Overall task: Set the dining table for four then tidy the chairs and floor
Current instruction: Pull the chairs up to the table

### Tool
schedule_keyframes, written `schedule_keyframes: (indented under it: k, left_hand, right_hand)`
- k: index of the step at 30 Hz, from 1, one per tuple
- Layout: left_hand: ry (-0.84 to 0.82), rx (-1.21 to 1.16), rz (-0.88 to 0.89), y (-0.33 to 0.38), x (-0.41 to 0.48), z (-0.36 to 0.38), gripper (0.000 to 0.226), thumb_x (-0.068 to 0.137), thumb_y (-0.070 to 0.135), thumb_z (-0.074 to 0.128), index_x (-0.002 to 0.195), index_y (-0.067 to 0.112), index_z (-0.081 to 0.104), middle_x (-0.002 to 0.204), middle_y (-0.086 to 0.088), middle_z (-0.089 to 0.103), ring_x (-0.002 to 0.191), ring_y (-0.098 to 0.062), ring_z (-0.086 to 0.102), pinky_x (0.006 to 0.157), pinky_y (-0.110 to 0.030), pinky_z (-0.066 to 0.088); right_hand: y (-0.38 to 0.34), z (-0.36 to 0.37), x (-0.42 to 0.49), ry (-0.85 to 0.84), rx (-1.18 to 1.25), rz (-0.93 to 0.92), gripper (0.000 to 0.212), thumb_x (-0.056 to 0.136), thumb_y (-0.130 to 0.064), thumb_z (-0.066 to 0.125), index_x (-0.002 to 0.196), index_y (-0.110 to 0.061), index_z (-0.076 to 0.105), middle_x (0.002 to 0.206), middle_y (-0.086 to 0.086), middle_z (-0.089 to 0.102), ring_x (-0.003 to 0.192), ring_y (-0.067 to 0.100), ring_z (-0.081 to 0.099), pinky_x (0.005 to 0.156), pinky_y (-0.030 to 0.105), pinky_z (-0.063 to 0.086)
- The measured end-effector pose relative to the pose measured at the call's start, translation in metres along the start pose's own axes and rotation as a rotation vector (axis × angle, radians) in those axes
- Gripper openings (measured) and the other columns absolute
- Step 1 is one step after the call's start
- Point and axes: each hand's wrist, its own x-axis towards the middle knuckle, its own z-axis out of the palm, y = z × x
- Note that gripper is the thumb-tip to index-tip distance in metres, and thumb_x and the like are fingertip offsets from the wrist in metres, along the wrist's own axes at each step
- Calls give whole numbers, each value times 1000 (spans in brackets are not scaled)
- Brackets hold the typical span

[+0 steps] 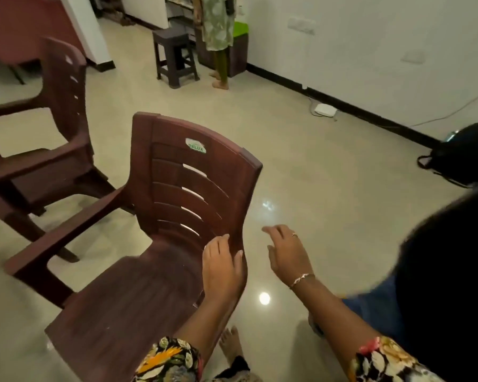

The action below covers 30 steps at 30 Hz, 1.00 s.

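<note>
Tiled floor (329,175): left grip (222,261) clasps the chair (177,186) back's edge; right grip (284,255) released, just beside.

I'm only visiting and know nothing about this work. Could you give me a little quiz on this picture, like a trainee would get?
1. True or false: the right hand grips the near chair.
2. What stands beside the person across the room? A a dark stool; B a ladder; C a bicycle.
3. Fill in: the left hand holds the near chair by the side edge of its ____.
Key: 1 false, the right hand hovers open beside the chair and touches nothing; 2 A; 3 backrest.
</note>
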Motion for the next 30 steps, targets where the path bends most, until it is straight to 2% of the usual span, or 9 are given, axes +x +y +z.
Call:
schedule_keyframes:
  k: [5,7,11,13,15,18,21,27,30]
  left_hand:
    - [56,25,-40,-16,81,-13,46,93,30,52,133,6,47,130,-10,52,125,-24,44,106,-34,35]
    - [70,8,-103,-17,105,-22,48,94,31,50,136,8,43,134,-9,49,127,-22,41,108,-32,34]
    - [129,-22,-190,-22,138,-39,50,95,35,49,139,12,39,139,-4,43,130,-16,36,108,-26,32]
    - [152,-30,-221,-28,150,-44,51,95,35,49,139,13,39,140,-4,42,131,-16,35,108,-27,33]
    - [173,-31,-287,-34,160,-48,52,95,36,49,140,14,38,142,-4,40,133,-17,34,109,-32,36]
    - [219,-20,-422,-43,174,-49,53,94,39,48,140,15,36,142,-4,38,134,-18,33,108,-33,36]
    - [277,-16,-547,-46,192,-45,52,94,39,48,139,15,37,140,-4,40,132,-18,35,108,-30,34]
    - [452,-133,-823,-8,226,-36,49,93,35,52,136,13,42,136,-6,43,124,-21,43,99,-31,38]
    - [589,-197,-925,18,238,-31,48,92,34,54,133,10,45,134,-8,47,119,-24,50,102,-34,41]
  right_hand:
    - [15,6,102,61,137,130,40,83,4,52,120,-8,56,116,12,55,107,28,54,92,31,41]
    - [26,7,133,67,178,167,38,83,6,52,118,-8,57,113,13,56,104,29,56,90,30,40]
    - [39,7,195,70,275,149,36,82,10,52,115,-3,57,107,17,56,95,28,58,86,44,49]
    - [37,8,229,51,314,101,34,83,10,52,114,-1,57,106,20,57,90,22,56,82,40,49]
    - [32,11,262,-6,328,18,33,83,10,52,115,0,56,106,21,57,88,20,54,78,31,45]
    - [24,21,309,-139,340,-127,34,84,9,51,116,-3,56,104,18,58,88,24,57,76,28,43]
    - [14,30,352,-234,349,-329,36,84,7,54,117,-6,56,101,11,58,86,20,56,74,27,45]
    - [-2,32,411,-434,352,-765,42,81,4,59,120,-12,56,101,-4,52,89,11,52,82,31,48]
    - [-8,23,427,-509,338,-994,43,82,0,59,123,-14,55,109,2,57,95,14,54,83,25,41]
